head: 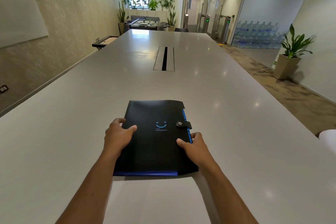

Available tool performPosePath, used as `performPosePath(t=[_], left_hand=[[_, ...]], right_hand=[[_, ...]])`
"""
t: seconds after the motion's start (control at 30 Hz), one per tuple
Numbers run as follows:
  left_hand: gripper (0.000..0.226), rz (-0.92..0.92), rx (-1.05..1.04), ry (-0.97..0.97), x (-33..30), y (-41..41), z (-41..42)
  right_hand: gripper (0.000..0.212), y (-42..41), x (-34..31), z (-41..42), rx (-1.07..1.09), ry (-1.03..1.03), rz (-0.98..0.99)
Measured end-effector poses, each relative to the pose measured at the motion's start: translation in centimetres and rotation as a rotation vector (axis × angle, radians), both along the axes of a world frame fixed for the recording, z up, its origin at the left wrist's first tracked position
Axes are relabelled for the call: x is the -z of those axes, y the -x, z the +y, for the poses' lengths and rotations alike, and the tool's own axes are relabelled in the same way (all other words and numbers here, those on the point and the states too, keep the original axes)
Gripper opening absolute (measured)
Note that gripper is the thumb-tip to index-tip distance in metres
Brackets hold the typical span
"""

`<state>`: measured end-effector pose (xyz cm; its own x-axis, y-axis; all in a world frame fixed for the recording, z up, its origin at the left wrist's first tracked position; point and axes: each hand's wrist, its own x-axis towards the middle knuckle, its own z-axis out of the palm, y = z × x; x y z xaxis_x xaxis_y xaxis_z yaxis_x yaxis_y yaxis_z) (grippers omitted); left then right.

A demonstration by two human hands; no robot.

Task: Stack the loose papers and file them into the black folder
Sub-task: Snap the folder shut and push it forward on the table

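Observation:
The black folder lies closed on the long grey table, its snap strap fastened on the right edge, with a blue smile logo on the cover and blue dividers showing along the near and right edges. My left hand grips its left edge, thumb on the cover. My right hand grips the right edge by the blue tabs. A white sheet of paper lies flat on the table just nearer than the folder, between my forearms.
A metal cable hatch is set into the table's middle further away. A white rounded object pokes in at the right table edge. A potted plant stands on the floor to the right.

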<state>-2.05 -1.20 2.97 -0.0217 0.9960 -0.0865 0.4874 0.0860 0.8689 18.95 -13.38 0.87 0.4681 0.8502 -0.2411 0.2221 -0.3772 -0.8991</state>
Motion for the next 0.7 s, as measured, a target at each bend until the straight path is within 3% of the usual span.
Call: performPosePath(t=[0.2,0.43,0.7], left_hand=[[0.045,-0.032,0.065,-0.08,-1.4,-1.2,2.8],[0.04,-0.166,0.085,-0.045,-2.6,-1.7,7.9],[0.037,0.039,0.114,-0.219,-2.3,-1.7,15.7]], right_hand=[[0.034,-2.0,-0.4,1.8,0.075,-0.134,0.264],[0.041,-3.1,-1.7,7.7,0.142,-0.304,0.307],[0.041,-3.4,-1.5,18.6,0.123,-0.296,0.259]])
